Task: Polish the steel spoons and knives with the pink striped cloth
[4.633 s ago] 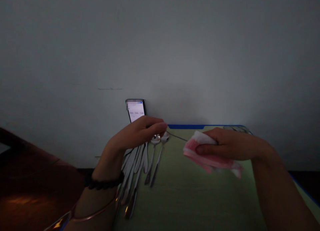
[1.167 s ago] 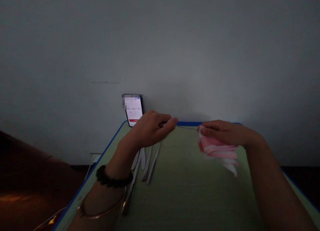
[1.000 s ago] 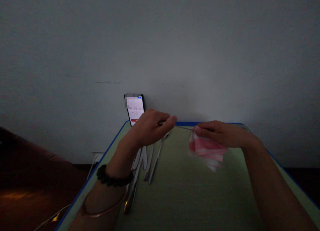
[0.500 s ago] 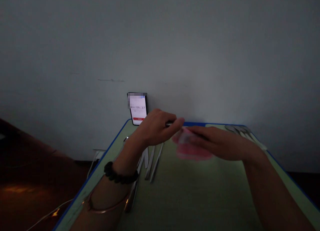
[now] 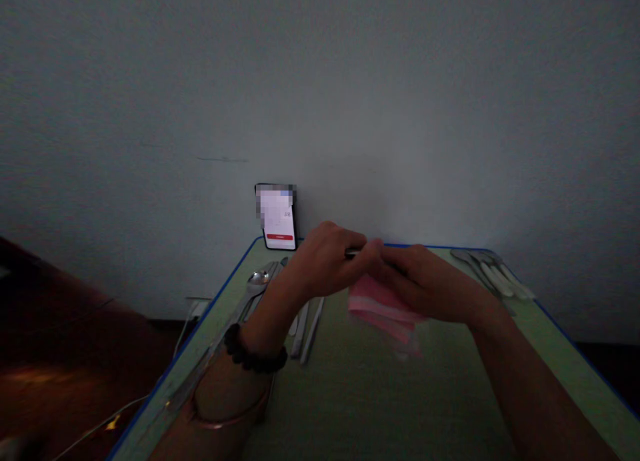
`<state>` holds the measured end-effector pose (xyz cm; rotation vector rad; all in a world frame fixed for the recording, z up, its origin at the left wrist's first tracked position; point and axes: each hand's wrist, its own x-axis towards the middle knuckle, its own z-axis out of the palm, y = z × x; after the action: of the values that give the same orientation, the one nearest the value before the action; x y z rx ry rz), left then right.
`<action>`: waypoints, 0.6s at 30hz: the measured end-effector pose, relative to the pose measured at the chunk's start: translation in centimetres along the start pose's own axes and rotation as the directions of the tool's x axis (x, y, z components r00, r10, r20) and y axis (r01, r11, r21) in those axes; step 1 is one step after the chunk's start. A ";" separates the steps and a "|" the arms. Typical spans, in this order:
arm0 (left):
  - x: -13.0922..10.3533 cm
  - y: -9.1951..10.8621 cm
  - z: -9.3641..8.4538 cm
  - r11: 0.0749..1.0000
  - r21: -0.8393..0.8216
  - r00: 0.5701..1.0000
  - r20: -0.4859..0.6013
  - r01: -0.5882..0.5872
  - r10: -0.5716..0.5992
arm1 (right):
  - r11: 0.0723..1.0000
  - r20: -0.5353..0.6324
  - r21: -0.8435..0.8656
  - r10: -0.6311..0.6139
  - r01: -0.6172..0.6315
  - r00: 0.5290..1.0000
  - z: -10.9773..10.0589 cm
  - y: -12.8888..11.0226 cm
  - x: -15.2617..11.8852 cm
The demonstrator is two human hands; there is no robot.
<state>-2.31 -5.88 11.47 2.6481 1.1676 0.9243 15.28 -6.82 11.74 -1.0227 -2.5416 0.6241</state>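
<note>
My left hand (image 5: 333, 260) is closed, and a short length of a shiny metal utensil (image 5: 351, 253) shows between its fingers; most of it is hidden, so its kind is unclear. My right hand (image 5: 425, 281) grips a pink cloth (image 5: 383, 301) with pale stripes, which hangs folded below the fingers. The two hands meet at their fingertips above the far part of the table. Under my left forearm lie several metal pieces of cutlery, among them a spoon (image 5: 258, 280) with a round bowl.
A phone (image 5: 279, 218) with a lit screen leans on the wall (image 5: 400, 101) at the back of the pale green, blue-edged table (image 5: 390, 408). Several pieces of cutlery with pale handles (image 5: 495, 274) lie at the far right corner. A white cable (image 5: 120, 411) runs left of the table.
My left hand has moved slightly right, up against my right hand. The pink cloth hangs lower and more of its folds show. The spoon bowl has come into fuller view.
</note>
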 end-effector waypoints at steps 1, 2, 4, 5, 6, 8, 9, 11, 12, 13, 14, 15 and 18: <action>0.0 -0.1 -0.2 1.000 0.010 1.000 -0.005 0.000 0.000 | 1.000 -0.003 -0.007 0.000 0.000 1.000 0.1 0.1 0.1; 0.0 -0.2 -0.5 1.000 0.019 1.000 -0.010 0.006 -0.006 | 1.000 -0.009 -0.019 0.000 0.000 1.000 0.2 0.2 0.2; -0.2 -0.5 -1.1 0.999 0.030 0.999 -0.021 0.029 -0.028 | 0.999 -0.020 -0.042 0.001 -0.002 1.000 0.3 0.4 0.4; -0.3 -0.8 -1.4 0.998 0.031 0.999 -0.029 0.046 -0.045 | 0.999 -0.022 -0.045 0.001 -0.002 1.000 0.3 0.6 0.5; -0.4 -1.1 -1.7 0.997 0.030 0.997 -0.041 0.066 -0.065 | 0.999 -0.020 -0.042 0.001 -0.002 1.000 0.3 0.7 0.5; -0.6 -1.7 -2.1 0.993 0.022 0.991 -0.077 0.115 -0.113 | 1.000 0.001 -0.027 0.001 0.000 1.000 0.1 1.3 0.6; -0.8 -2.1 -2.2 0.989 0.015 0.985 -0.092 0.145 -0.143 | 1.000 0.018 -0.019 0.000 0.001 1.000 0.0 1.6 0.6; -1.0 -2.7 -2.3 0.979 -0.004 0.974 -0.101 0.205 -0.204 | 1.000 0.053 -0.008 -0.002 0.003 0.999 -0.4 2.3 0.4; -1.1 -2.9 -2.4 0.973 -0.018 0.969 -0.094 0.228 -0.229 | 1.000 0.069 -0.001 -0.003 0.003 0.998 -0.6 2.7 0.3; -1.2 -3.1 -2.4 0.968 -0.034 0.964 -0.085 0.248 -0.250 | 1.000 0.081 0.008 -0.002 0.001 0.997 -0.8 2.9 0.1; -1.3 -3.2 -2.5 0.963 -0.051 0.960 -0.077 0.264 -0.268 | 1.000 0.094 0.018 0.002 -0.004 0.996 -1.0 3.1 -0.1; -1.3 -3.3 -2.5 0.959 -0.067 0.957 -0.071 0.276 -0.281 | 0.999 0.105 0.030 0.007 -0.011 0.994 -1.2 3.2 -0.2; -1.4 -3.4 -2.6 0.948 -0.108 0.949 -0.065 0.301 -0.308 | 0.998 0.128 0.054 0.031 -0.038 0.991 -1.7 3.3 -0.5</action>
<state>-6.72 -4.86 11.79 2.2859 1.4580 1.0064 18.28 -4.63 11.40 -1.0403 -2.6031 0.7897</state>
